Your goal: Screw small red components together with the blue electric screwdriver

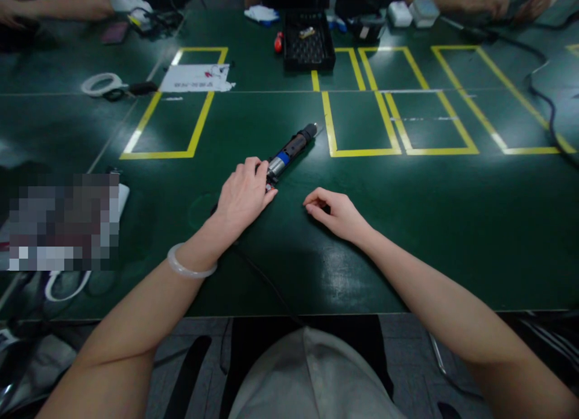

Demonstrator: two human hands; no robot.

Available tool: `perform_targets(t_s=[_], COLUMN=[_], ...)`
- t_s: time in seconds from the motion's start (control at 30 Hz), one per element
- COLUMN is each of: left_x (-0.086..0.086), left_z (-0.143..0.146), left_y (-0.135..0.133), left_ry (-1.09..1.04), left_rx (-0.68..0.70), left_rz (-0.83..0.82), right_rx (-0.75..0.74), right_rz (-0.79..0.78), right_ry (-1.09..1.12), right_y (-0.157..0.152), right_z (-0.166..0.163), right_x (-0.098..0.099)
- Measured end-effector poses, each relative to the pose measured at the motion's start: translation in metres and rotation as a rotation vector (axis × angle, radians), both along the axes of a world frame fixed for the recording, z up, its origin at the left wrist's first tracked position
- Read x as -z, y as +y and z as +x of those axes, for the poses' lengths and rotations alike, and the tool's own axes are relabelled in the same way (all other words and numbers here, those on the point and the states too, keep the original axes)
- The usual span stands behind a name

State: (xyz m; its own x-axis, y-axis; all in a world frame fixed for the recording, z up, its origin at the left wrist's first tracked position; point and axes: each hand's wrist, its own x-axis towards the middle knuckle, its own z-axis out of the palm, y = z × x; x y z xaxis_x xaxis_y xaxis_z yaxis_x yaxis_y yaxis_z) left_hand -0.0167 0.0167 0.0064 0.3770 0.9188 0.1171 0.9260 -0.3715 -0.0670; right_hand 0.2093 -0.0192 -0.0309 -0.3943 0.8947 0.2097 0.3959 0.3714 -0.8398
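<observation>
My left hand, with a pale bracelet at its wrist, is wrapped over the rear end of an electric screwdriver. The screwdriver lies slantwise on the green table, its dark tip pointing away and to the right. Its body shows silver, a blue band and a dark front; the palm hides the back end. To the right and apart from the tool, my right hand rests near the table, thumb and fingers curled together in a pinch. Whether anything small sits between those fingertips cannot be made out.
Yellow tape outlines mark the table. A black tray stands at the far side beside a red object. Left are a paper label, a tape roll and a blurred-out item. A cord runs toward me. Other people sit opposite.
</observation>
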Motion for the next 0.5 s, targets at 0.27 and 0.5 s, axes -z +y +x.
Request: perform_targets(t_s=[0.27,0.5], left_x=[0.014,0.022], left_z=[-0.066,-0.120], left_y=[0.056,0.080], left_ry=[-0.064,-0.107], left_rx=[-0.233,-0.421], left_rz=[0.052,0.094], right_rx=[-0.010,-0.013], right_rz=[0.008,0.015], right_ry=[-0.004,-0.033], right_y=[0.001,0.001], right_z=[0.001,0.000], right_x=[0.001,0.001])
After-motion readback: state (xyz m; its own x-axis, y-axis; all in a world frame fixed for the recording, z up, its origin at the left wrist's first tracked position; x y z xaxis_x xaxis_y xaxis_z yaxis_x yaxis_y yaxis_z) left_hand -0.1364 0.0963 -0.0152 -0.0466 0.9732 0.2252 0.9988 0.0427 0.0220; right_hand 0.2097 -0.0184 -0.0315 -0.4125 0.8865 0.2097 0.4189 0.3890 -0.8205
